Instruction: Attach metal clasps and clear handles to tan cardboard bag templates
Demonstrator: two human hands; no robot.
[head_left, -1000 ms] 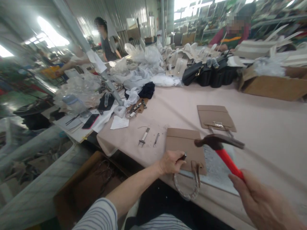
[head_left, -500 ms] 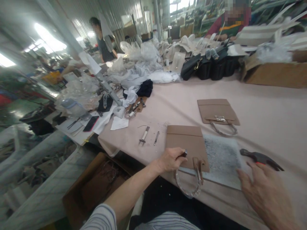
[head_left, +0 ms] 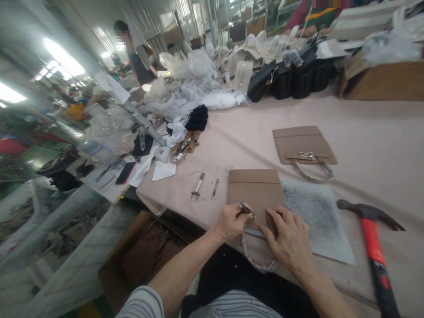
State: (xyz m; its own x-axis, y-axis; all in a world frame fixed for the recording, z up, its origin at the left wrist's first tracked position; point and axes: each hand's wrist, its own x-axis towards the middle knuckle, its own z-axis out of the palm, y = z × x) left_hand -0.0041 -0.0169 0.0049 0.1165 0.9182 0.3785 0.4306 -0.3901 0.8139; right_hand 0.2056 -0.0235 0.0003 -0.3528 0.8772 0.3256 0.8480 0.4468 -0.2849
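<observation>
A flat tan bag panel (head_left: 256, 190) lies at the near table edge, its plastic-wrapped handle (head_left: 256, 261) hanging over the edge. My left hand (head_left: 232, 221) is closed on a small dark metal punch (head_left: 245, 209) held at the panel's lower left. My right hand (head_left: 287, 240) presses with its fingers on the panel's lower edge where the handle joins. A claw hammer (head_left: 372, 234) with a red grip lies on the table to the right, apart from both hands.
A grey speckled mat (head_left: 314, 216) lies under the panel. A second tan panel (head_left: 303, 143) with a handle lies farther back. Small metal tools (head_left: 198, 185) sit left of the panel. Black bags (head_left: 288, 79), a cardboard box (head_left: 384, 79) and cloth piles stand behind. Other people work beyond.
My right hand laid the hammer down on the table at right, then moved left onto the panel's lower edge. My left hand stayed by the panel with the punch.
</observation>
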